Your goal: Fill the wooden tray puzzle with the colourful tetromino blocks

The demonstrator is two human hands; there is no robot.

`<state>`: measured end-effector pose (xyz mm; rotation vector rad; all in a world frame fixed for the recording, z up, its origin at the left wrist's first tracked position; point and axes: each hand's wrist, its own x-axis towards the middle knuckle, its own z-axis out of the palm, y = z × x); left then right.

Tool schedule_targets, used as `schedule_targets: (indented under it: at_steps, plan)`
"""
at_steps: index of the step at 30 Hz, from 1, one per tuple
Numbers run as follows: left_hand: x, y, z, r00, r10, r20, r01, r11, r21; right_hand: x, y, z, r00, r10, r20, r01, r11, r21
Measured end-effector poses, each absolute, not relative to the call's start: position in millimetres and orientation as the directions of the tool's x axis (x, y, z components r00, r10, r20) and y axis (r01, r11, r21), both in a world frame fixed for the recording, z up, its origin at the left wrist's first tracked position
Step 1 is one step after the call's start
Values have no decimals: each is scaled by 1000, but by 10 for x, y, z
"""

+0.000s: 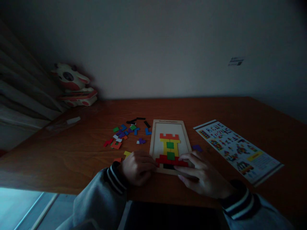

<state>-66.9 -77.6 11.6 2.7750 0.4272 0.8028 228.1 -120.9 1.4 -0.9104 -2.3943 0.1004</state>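
A wooden puzzle board (157, 131) lies flat on the table, with a tower shape of coloured pieces on it. An orange battlement piece (169, 136) tops the tower, above yellow pieces (176, 149) and green squares (170, 145). Red pieces (163, 159) and a black piece (168, 166) form its base. My left hand (139, 166) rests with curled fingers at the board's lower left edge; whatever is under the fingers is hidden. My right hand (201, 174) reaches over the lower right corner, fingers stretched and apart, fingertips touching the red and black base pieces.
Loose coloured pieces (122, 133) lie scattered left of the board, with black strips (147, 124) behind. A purple piece (197, 148) sits by the board's right side. Further right lies a printed pattern sheet (240, 150). A cow-shaped toy (72, 84) stands at the back left.
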Motion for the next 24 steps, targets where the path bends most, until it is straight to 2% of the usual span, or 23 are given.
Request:
schedule_targets:
  at_steps: [5,10,13,18,24]
  plan:
    - [-671,-780,109,814,327,480,223,-939,261,2255,-1217,24,-616,642,456,606,756,-246]
    - [-647,-788,120,790,307,530,225,-950,215,2233,-1225,47,-660,648,380,636,751,-177]
    - [-630,-796,124,799,298,523,224,-954,201,2250,-1216,43,-659,642,391,629,756,-181]
    - [-609,-810,110,852,279,442,204,-956,211,2276,-1204,19,-571,667,478,647,724,-239]
    - [-602,-816,94,854,298,427,196,-944,266,2259,-1200,23,-625,687,372,671,715,-194]
